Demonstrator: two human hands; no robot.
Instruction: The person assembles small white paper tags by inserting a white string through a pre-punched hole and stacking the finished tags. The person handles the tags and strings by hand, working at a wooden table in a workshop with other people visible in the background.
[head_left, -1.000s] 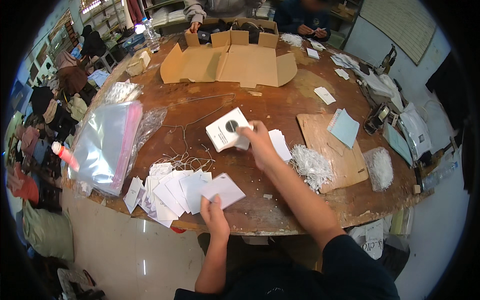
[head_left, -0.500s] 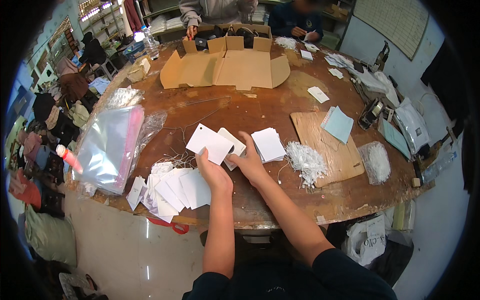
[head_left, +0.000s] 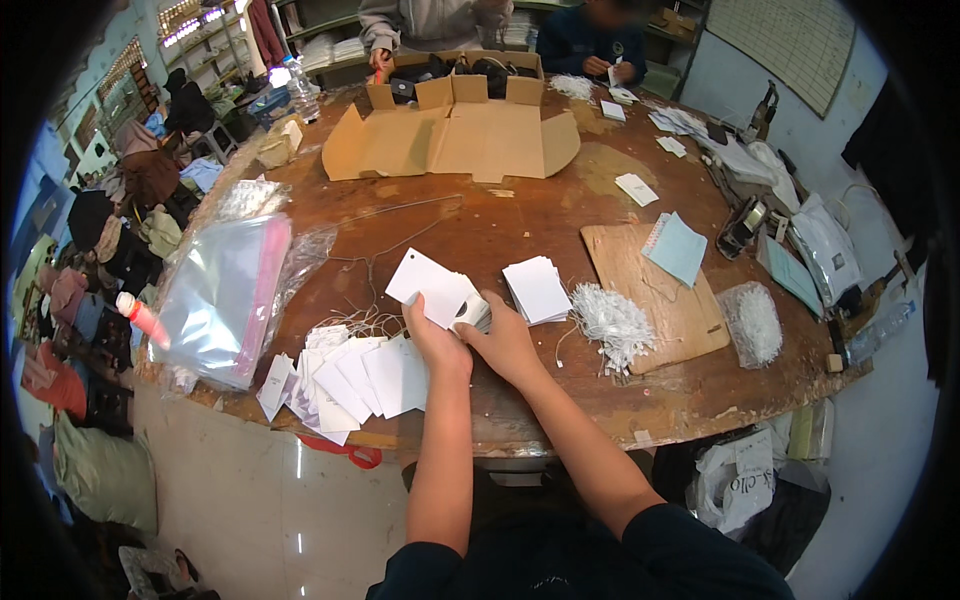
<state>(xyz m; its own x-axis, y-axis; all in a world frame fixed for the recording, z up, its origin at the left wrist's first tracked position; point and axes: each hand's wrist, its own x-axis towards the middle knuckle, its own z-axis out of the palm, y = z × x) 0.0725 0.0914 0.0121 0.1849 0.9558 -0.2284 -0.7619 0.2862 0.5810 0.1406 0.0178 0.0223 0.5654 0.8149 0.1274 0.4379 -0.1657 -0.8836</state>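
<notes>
My left hand grips white hang tags, the top one with a punched hole at its upper corner. Close against it, my right hand is closed on the right part of the tag stack, where a dark printed spot shows; my fingers hide much of it. A neat pile of white tags lies just beyond my right hand. Left of my left forearm, several strung tags are fanned out, their strings bunched behind them. A heap of white tag strings sits right of my right hand.
Clear plastic bags lie at the left, an open cardboard box at the far side. A wooden board, a blue-green card and a bagged white bundle are at the right. Two people work across the table.
My hands have come together. The tags that were apart, one in the left hand and a few in the right, now overlap as one stack.
</notes>
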